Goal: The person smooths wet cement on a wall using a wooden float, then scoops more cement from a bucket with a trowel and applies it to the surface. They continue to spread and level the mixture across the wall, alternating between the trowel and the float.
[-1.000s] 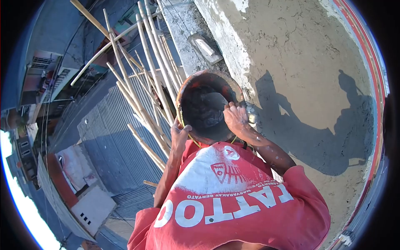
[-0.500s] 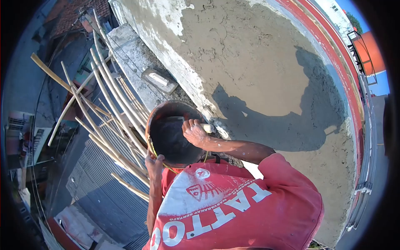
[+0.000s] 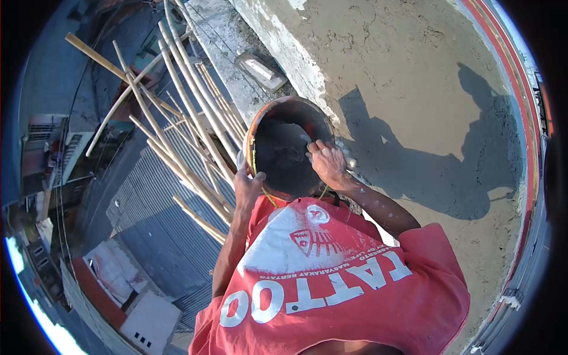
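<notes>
A round bucket (image 3: 255, 127) with an orange-brown rim is tilted against my body, its mouth towards me and dark grey mortar (image 3: 284, 145) inside. My left hand (image 3: 247, 184) is closed on the bucket's near left rim, the thumb on top. Over the right side of the mouth, my right hand (image 3: 328, 164) is wrapped round a trowel; the pale end of its handle (image 3: 351, 163) sticks out beyond the fist. Most of the trowel's blade is hidden in the bucket's shadow. A yellow cord runs along the rim.
A plastering float (image 3: 260, 70) lies on the rough concrete ledge (image 3: 216, 29) beyond the bucket. On the right rises a wall of wet grey plaster (image 3: 408, 77), crossed by my shadow. Bamboo poles (image 3: 195, 112) stick up at left above a corrugated roof (image 3: 148, 207) far below.
My view has shifted, so the bucket appears higher and further right. My right hand has turned with the trowel, its handle end now lower beside the rim. The left hand keeps its hold.
</notes>
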Demonstrator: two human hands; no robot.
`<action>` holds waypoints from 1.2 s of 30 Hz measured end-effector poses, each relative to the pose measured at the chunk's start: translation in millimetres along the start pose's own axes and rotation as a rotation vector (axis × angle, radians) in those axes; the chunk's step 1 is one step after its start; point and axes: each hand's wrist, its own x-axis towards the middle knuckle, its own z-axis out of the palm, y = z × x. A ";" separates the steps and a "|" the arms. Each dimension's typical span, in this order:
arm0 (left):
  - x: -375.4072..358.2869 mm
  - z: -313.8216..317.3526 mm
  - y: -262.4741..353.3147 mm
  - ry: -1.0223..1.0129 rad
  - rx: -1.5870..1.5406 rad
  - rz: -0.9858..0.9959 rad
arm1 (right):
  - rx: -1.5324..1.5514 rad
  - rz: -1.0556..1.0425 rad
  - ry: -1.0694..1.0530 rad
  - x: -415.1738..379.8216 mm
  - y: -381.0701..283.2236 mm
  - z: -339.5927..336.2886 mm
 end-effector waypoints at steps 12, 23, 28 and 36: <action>6.1 3.6 7.2 -0.089 0.022 -0.020 | 0.292 0.051 -0.246 -14.1 -17.6 13.6; 8.1 3.5 12.6 -0.063 0.141 -0.028 | 0.055 -0.169 -0.124 -36.4 -10.8 63.6; 3.1 3.4 16.0 -0.033 0.317 0.057 | -0.397 -0.144 0.020 -12.4 9.4 7.2; -0.1 4.8 28.5 0.004 0.473 0.069 | 0.108 0.106 -0.477 -13.8 -1.9 27.0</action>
